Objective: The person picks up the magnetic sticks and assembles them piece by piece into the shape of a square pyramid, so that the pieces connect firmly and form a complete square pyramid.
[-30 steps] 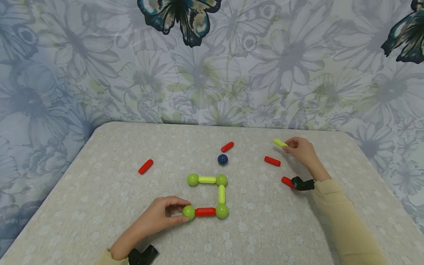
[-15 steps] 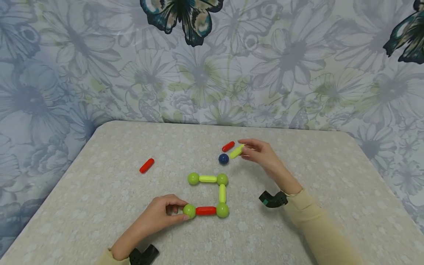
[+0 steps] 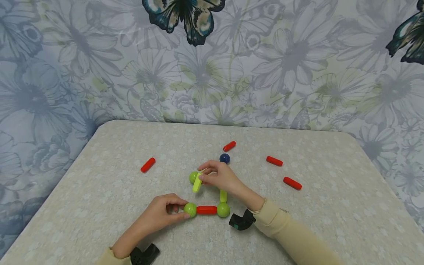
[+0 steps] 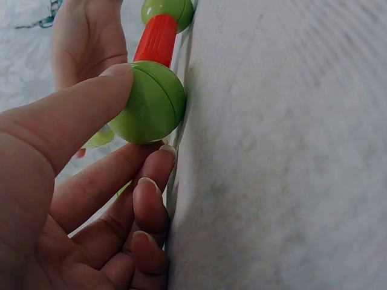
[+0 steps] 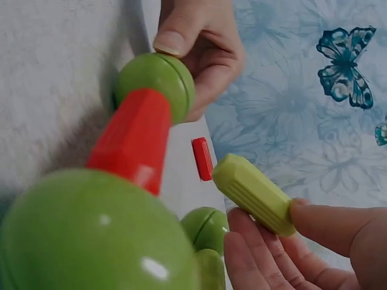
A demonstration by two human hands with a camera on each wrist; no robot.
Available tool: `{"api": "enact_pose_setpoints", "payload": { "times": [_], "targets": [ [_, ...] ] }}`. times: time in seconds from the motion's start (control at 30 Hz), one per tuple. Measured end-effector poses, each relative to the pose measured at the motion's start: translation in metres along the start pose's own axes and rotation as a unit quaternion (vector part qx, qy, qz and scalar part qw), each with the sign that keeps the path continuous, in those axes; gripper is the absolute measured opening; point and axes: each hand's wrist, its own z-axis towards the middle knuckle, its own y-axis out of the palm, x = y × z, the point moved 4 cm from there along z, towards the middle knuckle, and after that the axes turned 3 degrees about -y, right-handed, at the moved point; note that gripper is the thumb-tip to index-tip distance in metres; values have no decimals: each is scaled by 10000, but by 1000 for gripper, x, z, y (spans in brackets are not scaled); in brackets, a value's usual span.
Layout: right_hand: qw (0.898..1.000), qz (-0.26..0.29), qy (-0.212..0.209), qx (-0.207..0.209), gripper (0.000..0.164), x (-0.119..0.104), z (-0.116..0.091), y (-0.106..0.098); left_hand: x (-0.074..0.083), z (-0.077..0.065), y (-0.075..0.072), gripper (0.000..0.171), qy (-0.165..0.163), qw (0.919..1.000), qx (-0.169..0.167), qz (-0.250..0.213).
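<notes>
My left hand [image 3: 162, 215] pinches a green ball [image 3: 190, 209] between thumb and fingers at the near left end of a linked figure on the table. From that ball a red rod [image 3: 207, 210] runs right to another green ball [image 3: 223, 209], and a yellow-green rod [image 3: 223, 196] leads away from there. My right hand [image 3: 222, 180] holds a loose yellow-green rod [image 5: 254, 193] by one end, its other end pointing toward the near left ball. Behind it, the figure's far left green ball [image 3: 192, 177] shows partly; the far right corner is hidden by this hand.
A dark blue ball [image 3: 225, 158] lies just beyond the right hand, with a red rod [image 3: 229, 146] behind it. Another red rod [image 3: 148, 165] lies on the left; two more, a farther red rod [image 3: 274, 161] and a nearer red rod [image 3: 292, 183], lie on the right.
My right hand has carried the yellow-green rod from the far right, past the blue ball, leftward and nearer to the linked figure. My left hand stays on its green ball.
</notes>
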Motion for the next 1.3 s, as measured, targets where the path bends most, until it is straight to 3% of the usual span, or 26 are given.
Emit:
{"api": "enact_pose_setpoints", "payload": {
  "times": [0.17, 0.37, 0.63, 0.73, 0.83, 1.0, 1.13, 1.3],
  "targets": [
    [9989, -431, -88, -135, 12, -2, -2, 10, 1, 0, 0, 29, 103, 9999, 25, -22],
    [9979, -595, -186, -195, 9, 15, 1, 19, 1, -1, 0, 29, 189, 9998, 24, -72],
    [9934, -1005, -515, -210, 6, 14, 0, 17, 0, -1, 0, 27, 216, 9997, 40, -73],
    [9845, -1516, -883, 56, 10, 12, -3, 8, 1, -1, 0, 27, 239, 9997, 39, -76],
    [9681, -2156, -1201, 432, 15, 11, -5, -5, 2, -1, 0, 27, 219, 9997, 41, -54],
    [9483, -2891, -1213, 484, 24, 20, -7, -21, 2, 0, 0, 27, 92, 10000, 27, 22],
    [9498, -2940, -1048, 213, 23, 29, -7, -22, 2, -1, 0, 27, 111, 9999, 46, 40],
    [9594, -2670, -875, 250, 20, 37, -8, -23, 3, 0, 1, 23, 130, 9998, 71, 148]
  ]
}}
